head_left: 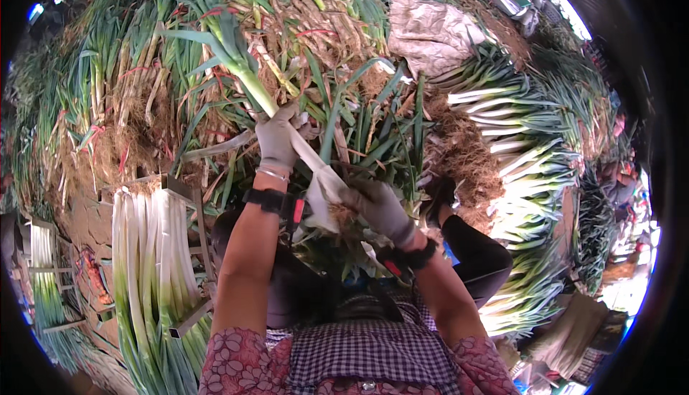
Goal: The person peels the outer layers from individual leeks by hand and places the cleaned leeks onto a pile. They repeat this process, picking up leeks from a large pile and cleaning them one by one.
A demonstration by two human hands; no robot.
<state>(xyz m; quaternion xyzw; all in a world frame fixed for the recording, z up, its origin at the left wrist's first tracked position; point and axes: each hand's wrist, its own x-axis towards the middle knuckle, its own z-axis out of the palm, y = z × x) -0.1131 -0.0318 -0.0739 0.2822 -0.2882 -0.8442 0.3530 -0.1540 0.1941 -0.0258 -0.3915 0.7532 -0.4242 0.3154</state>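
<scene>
A long leek (pixel 257 92) lies slantwise in front of me, its green leaves toward the upper left and its white end toward my right hand. My left hand (pixel 277 140), in a pale work glove, is closed around the middle of its white shaft. Near the lower end, my right hand (pixel 380 210), in a dirtier glove, has its fingers closed at the leek's pale outer layer. A loose whitish flap of that layer (pixel 320 207) hangs down between the hands. Brownish roots show just below the right fingers, partly hidden.
Leek bundles with roots and red ties (pixel 129 101) pile up ahead and left. Clean leeks (pixel 147 251) stand in a metal frame (pixel 188 195) at left. At right lie rows of white-stemmed leeks (pixel 520 172) beside a root heap (pixel 463 158). A crumpled sack (pixel 430 33) lies beyond.
</scene>
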